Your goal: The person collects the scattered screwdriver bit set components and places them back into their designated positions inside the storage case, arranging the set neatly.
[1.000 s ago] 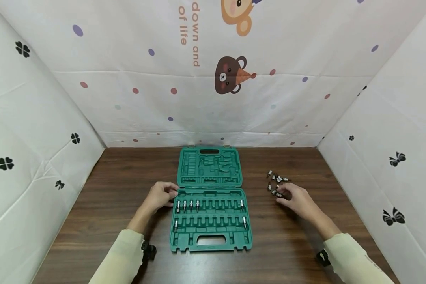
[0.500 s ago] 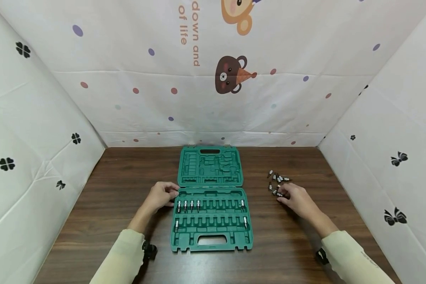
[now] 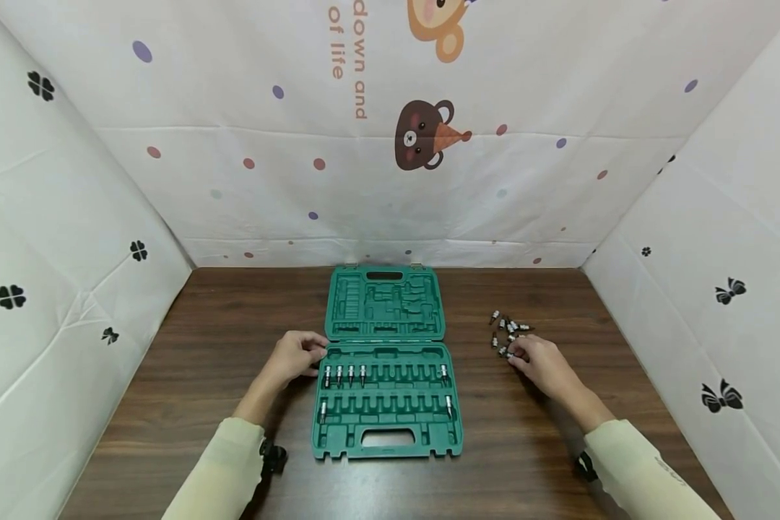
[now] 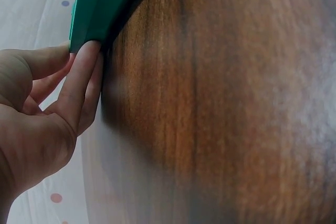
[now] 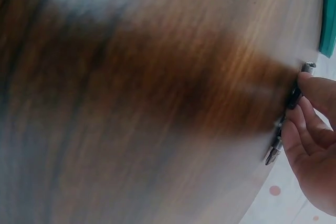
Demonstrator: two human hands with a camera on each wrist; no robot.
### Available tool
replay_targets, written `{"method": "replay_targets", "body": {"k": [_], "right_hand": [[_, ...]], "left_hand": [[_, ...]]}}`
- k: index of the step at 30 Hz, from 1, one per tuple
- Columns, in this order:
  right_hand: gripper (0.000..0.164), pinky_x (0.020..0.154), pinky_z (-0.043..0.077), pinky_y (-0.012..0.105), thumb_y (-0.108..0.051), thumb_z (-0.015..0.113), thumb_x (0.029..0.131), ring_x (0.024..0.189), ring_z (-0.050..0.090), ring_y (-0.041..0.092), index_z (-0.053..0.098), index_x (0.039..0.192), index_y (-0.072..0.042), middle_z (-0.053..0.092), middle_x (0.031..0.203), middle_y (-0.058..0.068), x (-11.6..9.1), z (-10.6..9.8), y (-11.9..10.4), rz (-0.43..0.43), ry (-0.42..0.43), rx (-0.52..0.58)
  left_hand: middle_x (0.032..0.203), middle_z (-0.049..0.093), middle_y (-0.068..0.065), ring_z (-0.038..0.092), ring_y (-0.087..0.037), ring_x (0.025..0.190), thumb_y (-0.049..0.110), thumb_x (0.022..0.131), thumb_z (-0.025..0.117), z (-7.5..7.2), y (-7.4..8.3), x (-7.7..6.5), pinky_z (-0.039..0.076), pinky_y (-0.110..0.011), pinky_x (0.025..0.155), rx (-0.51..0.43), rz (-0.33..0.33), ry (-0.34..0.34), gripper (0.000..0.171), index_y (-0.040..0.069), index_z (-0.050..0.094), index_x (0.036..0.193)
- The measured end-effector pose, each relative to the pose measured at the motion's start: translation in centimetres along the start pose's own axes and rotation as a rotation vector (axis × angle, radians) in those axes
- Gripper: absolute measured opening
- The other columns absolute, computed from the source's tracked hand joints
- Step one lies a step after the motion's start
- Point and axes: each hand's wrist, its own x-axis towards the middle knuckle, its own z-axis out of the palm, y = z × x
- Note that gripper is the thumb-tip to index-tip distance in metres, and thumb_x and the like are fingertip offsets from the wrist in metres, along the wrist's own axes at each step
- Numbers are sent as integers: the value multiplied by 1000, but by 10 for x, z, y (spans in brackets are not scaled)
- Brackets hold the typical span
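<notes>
The right grip [image 3: 542,365] sits at the near side of the loose bits [image 3: 511,327], which lie just ahead and left of it on the bench [image 3: 234,310]; its thumb touches one dark-shanked bit [image 5: 294,97], but whether the pinch is closed cannot be told; this bit's long axis slants in the right wrist view, bright socket end toward the case side, dark end at the fingertips; a second bit [image 5: 271,156] lies just beside those fingertips on much the same slant; the green case [image 3: 390,453] lies open to the left of this grip, well apart, its seated bits [image 3: 351,374] lying roughly front to back; the left grip [image 3: 295,356] pinches the left edge of the case, directly to its right; the right grip is far the nearer to the loose bits.
</notes>
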Motion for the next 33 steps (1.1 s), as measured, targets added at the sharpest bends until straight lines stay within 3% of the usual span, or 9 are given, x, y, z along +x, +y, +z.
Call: {"method": "replay_targets", "body": {"k": [13,28,33], "right_hand": [[15,64,57,27,-4,82,87,77,64,11,69,91,-10,67,87,1,2,-5,-5,-8,-6,54],[8,68,54,25,-14,76,95,80,63,7,71,102,-16,70,90,-7,8,-13,-28,114,-119,255],[9,71,56,24,-15,74,97,85,65,7,72,105,-15,72,93,-4,13,-12,-34,104,-124,335]], "left_hand": [[101,66,-15,68,-20,87,2,102,62,-2,-2,2,66,-36,70,4,11,0,22,0,72,121],[101,66,-15,68,-20,86,1,102,62,-2,-1,1,66,-37,70,-14,3,-18,21,-1,72,121],[99,66,-14,68,-21,85,1,101,63,-2,-2,1,66,-36,69,-16,1,-12,20,0,72,119]]}}
